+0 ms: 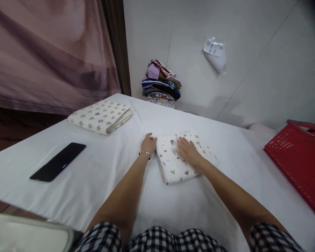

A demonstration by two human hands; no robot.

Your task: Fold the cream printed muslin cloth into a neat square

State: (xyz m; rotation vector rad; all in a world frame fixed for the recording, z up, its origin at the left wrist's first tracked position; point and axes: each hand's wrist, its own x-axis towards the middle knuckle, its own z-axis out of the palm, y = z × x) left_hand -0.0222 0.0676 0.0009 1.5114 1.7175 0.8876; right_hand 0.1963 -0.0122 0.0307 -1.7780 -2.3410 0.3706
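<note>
A folded white cloth (185,157) printed with small plants and other motifs lies flat on the white-covered table (99,182). My right hand (187,151) rests palm down on its upper part, fingers spread and slightly blurred. At the cloth's left edge is my left hand (148,144), a bracelet on its wrist; it touches the edge near the far left corner, thumb and fingers apart. Another folded cloth (99,115), cream with grey mushroom-like shapes, lies at the table's far left. Nearer on that side is a black phone (59,162).
A red plastic basket (299,157) stands at the right. Beyond the table's far edge is a stack of folded clothes (161,84) on the pale floor (189,21); a plastic bag with a handwritten label (215,56) lies there too. A pinkish curtain (49,52) hangs at upper left.
</note>
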